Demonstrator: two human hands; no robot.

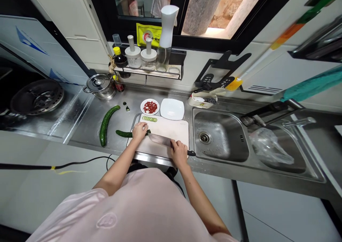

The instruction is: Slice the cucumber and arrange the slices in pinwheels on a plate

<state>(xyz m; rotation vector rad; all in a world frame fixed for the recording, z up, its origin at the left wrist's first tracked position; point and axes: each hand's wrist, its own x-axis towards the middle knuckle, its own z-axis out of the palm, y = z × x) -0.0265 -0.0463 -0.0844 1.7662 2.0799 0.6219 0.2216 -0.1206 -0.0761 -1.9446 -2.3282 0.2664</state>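
My left hand (139, 131) is closed around the right part of a dark green cucumber (123, 133), which lies partly on the white cutting board (160, 150) and sticks out past its left edge. My right hand (179, 151) grips the black handle of a wide knife (161, 139). The blade points left, its tip beside the cucumber's cut end near my left fingers. A short row of cucumber slices (149, 119) rests at the board's upper left. A second, whole cucumber (107, 125) lies on the steel counter to the left.
Behind the board are a plate of red pieces (150, 107) and a white square dish (172, 109). Small cucumber scraps (127, 108) and a lidded pot (100, 87) are at the left. A sink (220, 137) adjoins on the right. Above hangs a condiment rack (149, 71).
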